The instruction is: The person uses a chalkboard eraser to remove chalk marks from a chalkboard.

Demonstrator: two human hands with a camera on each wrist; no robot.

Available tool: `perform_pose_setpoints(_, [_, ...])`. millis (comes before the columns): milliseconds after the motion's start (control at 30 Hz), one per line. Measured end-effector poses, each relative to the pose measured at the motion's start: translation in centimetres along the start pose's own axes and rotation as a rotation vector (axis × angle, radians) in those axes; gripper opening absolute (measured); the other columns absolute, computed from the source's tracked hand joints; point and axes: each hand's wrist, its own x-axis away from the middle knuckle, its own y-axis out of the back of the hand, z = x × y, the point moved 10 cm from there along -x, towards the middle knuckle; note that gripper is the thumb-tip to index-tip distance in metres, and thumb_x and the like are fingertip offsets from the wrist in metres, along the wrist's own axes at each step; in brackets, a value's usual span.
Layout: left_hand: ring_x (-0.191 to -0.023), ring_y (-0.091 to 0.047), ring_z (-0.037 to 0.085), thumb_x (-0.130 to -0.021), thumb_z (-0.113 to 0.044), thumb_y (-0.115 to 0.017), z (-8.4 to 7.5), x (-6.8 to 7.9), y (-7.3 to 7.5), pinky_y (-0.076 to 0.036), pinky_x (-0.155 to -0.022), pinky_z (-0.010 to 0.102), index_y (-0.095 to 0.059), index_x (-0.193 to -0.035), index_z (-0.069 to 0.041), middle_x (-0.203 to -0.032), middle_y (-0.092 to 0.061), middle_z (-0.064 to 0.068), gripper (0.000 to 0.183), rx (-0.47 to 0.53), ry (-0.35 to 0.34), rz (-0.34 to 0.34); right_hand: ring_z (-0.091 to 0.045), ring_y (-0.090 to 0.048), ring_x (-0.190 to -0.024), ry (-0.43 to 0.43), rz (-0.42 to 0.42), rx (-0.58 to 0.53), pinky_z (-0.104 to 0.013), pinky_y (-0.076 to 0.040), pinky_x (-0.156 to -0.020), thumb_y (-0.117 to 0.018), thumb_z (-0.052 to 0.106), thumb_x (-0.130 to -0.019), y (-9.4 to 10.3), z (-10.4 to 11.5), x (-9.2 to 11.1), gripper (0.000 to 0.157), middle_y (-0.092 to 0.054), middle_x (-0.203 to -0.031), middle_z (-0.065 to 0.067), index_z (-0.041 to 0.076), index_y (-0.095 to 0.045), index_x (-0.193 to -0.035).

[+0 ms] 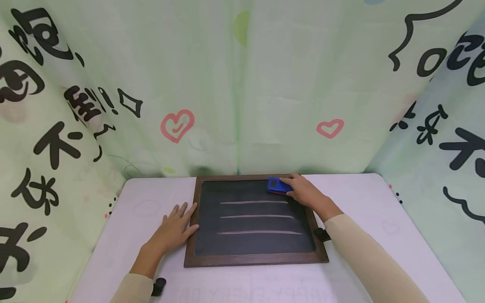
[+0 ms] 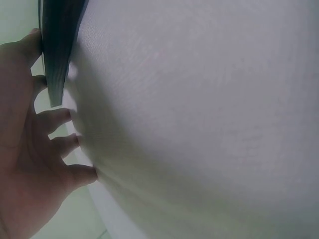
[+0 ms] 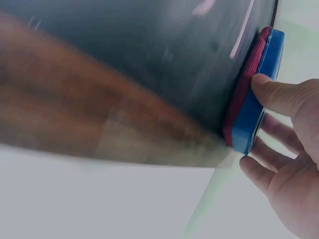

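Observation:
A chalkboard (image 1: 250,244) with a brown wooden frame lies on the table, bearing three pale horizontal chalk lines. My right hand (image 1: 306,191) grips a blue chalkboard eraser (image 1: 278,185) near the board's top right corner, above the right end of the top line. In the right wrist view, the eraser's red felt side (image 3: 245,87) rests against the dark surface, thumb on one side and fingers on the other. My left hand (image 1: 174,227) touches the left edge of the frame, its fingers spread. In the left wrist view, the thumb and a finger meet the frame (image 2: 59,55).
The pale table (image 1: 356,193) extends on both sides of the board. Light green printed curtains (image 1: 280,84) with dark writing and red hearts hang behind and at both sides. Dark wrist-worn devices (image 1: 159,287) show at both wrists.

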Motion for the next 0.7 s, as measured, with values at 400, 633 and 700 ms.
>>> perform_pose_setpoints(400, [-0.153, -0.022, 0.054, -0.105, -0.044, -0.056, -0.3, 0.1, 0.0, -0.024, -0.11, 0.082, -0.028, -0.165, -0.014, -0.167, -0.027, 0.026, 0.072, 0.005, 0.006, 0.009, -0.046, -0.053, -0.133, 0.049, -0.046, 0.013, -0.059, -0.045, -0.11, -0.073, 0.012, -0.097, 0.4, -0.1, 0.5, 0.058, -0.055, -0.144, -0.025, 0.003, -0.053, -0.15])
perform_pose_setpoints(633, [-0.153, -0.022, 0.054, -0.105, -0.045, -0.056, -0.3, 0.1, 0.2, -0.024, -0.11, 0.082, -0.029, -0.165, -0.014, -0.167, -0.027, 0.025, 0.072, 0.005, 0.006, 0.004, -0.046, -0.054, -0.131, 0.09, -0.07, 0.028, -0.06, -0.045, -0.109, -0.075, 0.013, -0.095, 0.4, 0.6, 0.3, 0.058, -0.057, -0.142, -0.025, 0.0, -0.055, -0.148])
perform_pose_setpoints(700, [-0.153, -0.023, 0.054, -0.105, -0.044, -0.056, -0.4, 0.1, 0.3, -0.024, -0.109, 0.082, -0.029, -0.164, -0.013, -0.167, -0.028, 0.026, 0.072, 0.006, 0.0, 0.004, -0.046, -0.055, -0.131, 0.095, -0.066, 0.033, -0.06, -0.045, -0.109, -0.075, 0.014, -0.095, 0.3, 1.0, 0.1, 0.058, -0.057, -0.142, -0.024, 0.0, -0.055, -0.148])
